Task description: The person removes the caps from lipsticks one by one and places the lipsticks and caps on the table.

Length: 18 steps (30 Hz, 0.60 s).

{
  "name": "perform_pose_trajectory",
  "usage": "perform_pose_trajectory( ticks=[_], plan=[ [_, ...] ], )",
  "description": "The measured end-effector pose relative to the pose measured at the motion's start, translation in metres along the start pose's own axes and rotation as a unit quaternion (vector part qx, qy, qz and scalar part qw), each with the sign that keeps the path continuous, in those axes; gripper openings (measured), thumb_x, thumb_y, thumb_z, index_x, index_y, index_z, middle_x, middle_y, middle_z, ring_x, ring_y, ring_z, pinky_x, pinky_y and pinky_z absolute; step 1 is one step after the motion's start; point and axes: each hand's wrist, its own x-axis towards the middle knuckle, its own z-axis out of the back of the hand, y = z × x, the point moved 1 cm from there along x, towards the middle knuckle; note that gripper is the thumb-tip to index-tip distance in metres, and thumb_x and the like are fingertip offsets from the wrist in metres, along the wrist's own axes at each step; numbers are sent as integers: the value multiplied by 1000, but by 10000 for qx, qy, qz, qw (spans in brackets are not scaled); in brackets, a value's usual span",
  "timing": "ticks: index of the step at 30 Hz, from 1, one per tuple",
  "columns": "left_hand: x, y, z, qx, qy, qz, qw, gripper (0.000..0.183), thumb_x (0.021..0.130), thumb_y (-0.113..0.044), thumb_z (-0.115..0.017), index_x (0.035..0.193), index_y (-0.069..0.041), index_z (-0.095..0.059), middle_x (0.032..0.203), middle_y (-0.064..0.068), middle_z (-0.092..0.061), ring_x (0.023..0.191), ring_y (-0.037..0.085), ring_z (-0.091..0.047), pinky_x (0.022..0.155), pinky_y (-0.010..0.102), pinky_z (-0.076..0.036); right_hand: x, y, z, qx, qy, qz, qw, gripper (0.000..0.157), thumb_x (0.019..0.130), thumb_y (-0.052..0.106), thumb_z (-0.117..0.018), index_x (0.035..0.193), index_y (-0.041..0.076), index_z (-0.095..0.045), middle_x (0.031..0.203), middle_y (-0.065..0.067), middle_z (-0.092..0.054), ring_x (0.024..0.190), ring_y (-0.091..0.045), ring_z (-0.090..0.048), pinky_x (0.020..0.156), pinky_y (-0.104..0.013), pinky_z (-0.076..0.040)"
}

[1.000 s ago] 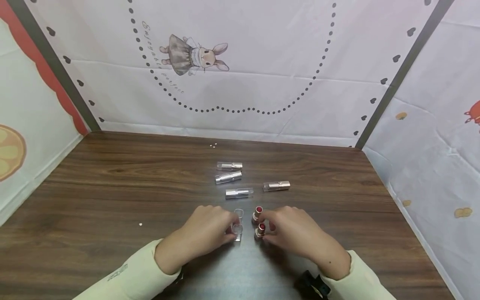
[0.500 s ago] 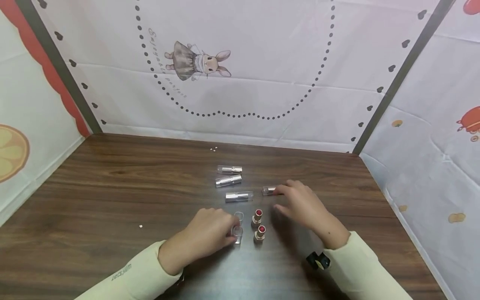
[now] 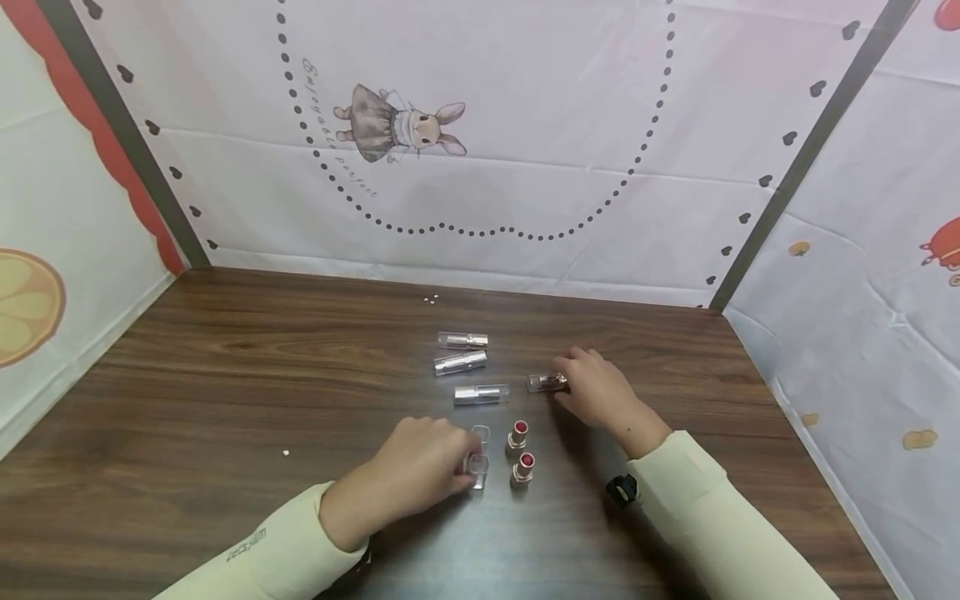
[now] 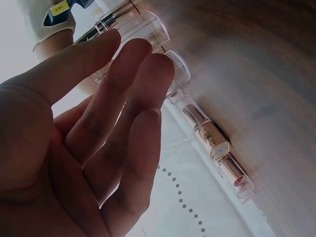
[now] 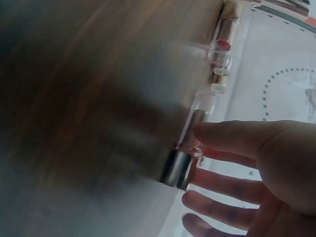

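Observation:
Two clear lipstick caps (image 3: 478,472) stand one behind the other at the fingertips of my left hand (image 3: 420,462). Its thumb and fingers curve about the nearer cap; the left wrist view shows the caps (image 4: 178,71) partly hidden behind the fingers. My right hand (image 3: 597,390) pinches a lying capped lipstick (image 3: 546,382), whose far end the hand covers in the head view. In the right wrist view, the thumb lies across this lipstick (image 5: 178,165). Between the hands, two uncapped lipsticks stand upright with red tips, a rear one (image 3: 517,437) and a front one (image 3: 522,471).
Three more capped lipsticks lie on the wooden table (image 3: 300,383): a front one (image 3: 482,395), a middle one (image 3: 461,362) and a back one (image 3: 462,341). White specks (image 3: 431,299) dot the back of the table. Printed cloth (image 3: 525,125) walls the sides and back.
My right hand has left the two upright lipsticks, moved forward and right, and taken hold of the lying capped lipstick. My left hand stays at the clear caps.

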Motion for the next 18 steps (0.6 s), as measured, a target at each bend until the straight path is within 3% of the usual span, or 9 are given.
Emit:
perform_pose_trajectory(
  ticks=[6, 13, 18],
  plan=[
    [2, 0, 1, -14, 57, 82, 9999, 16, 75, -29, -85, 78, -22, -71, 62, -14, -62, 53, 6, -54, 48, 30, -39, 3, -6, -5, 174, -75, -1, 9998, 26, 86, 14, -78, 111, 8, -72, 112, -14, -69, 104, -33, -66, 93, -51, -52],
    [1, -1, 1, 18, 56, 111, 9999, 17, 76, -29, -85, 78, -21, -70, 60, -14, -60, 53, 6, -52, 48, 30, -39, 6, -5, -7, 316, -23, -159, 9994, 14, 88, 8, -73, 103, 9, -73, 94, -8, -70, 87, -22, -66, 79, -43, -54],
    [1, -1, 1, 22, 34, 123, 9999, 16, 75, -29, -85, 77, -22, -70, 60, -14, -59, 52, 6, -50, 47, 30, -37, 5, -2, -6, 402, -63, -121, 9991, 13, 89, 9, -74, 101, 9, -73, 91, -6, -69, 82, -20, -64, 75, -42, -54]
  ],
)
